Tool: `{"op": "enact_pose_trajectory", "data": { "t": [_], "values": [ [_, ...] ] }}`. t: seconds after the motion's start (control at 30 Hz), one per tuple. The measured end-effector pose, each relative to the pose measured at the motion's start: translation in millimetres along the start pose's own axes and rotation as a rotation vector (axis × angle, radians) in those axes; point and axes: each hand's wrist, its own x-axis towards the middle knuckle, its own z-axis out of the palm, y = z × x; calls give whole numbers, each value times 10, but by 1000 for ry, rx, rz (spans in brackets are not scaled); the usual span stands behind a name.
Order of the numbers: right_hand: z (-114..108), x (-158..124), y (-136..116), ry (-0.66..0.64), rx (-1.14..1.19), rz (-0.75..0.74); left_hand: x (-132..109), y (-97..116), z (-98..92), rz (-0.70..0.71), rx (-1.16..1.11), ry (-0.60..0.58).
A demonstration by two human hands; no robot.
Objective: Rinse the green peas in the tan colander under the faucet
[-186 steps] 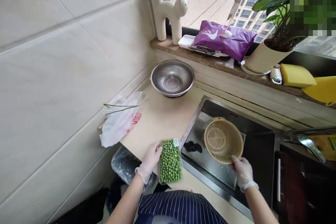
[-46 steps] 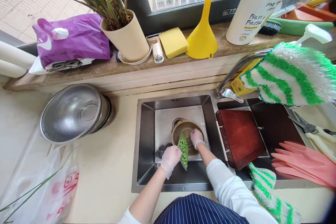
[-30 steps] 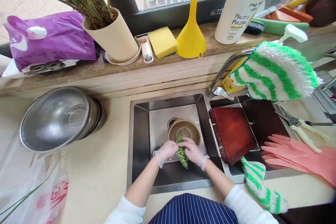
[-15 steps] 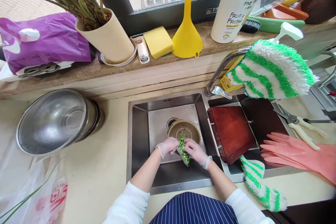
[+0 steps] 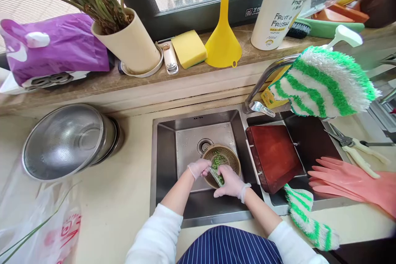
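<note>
left hand (image 5: pixel 199 168): grip pinches the pea bag (image 5: pixel 215 174) edge
right hand (image 5: pixel 230 182): grip wraps the bag, now tipped lower
peas (image 5: pixel 217 160): some now in the basket (image 5: pixel 232 157), low middle, in the sink (image 5: pixel 163 161)

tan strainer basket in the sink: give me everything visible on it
The strainer basket is round, tan and looks like plastic, its wall and floor pierced with fine slots. It sits upright on the floor of the sink, just in front of the drain. Loose green peas lie inside. The pea packet is tipped over its near rim, held by the gloved left hand and right hand, which hide that rim. Whether the hands touch the basket cannot be told.
</note>
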Motion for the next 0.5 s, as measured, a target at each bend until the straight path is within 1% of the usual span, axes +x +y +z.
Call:
{"op": "enact_pose_trajectory", "data": {
  "t": [0.1, 0.2, 0.27, 0.37, 0.43, 0.5],
  "values": [
    [4, 3, -78, -61, -228, 40, 39, 49, -12, -28, -14, -14],
    [40, -10, -104, -57, -287, 65, 85, 92, -10, -35, -19, -20],
    [46, -16, -102, -38, -237, 62, 98, 115, -14, -16, -24, -23],
    [-2, 15, -95, -14, -11, 85, 99, 123, -35, 41, -32, -21],
    [-63, 72, -87, -6, 146, 121, 106, 94, -50, 89, -42, -11],
    [-126, 152, -68, 2, 238, 166, 125, 29, -49, 132, -51, 2]
  ]
}}
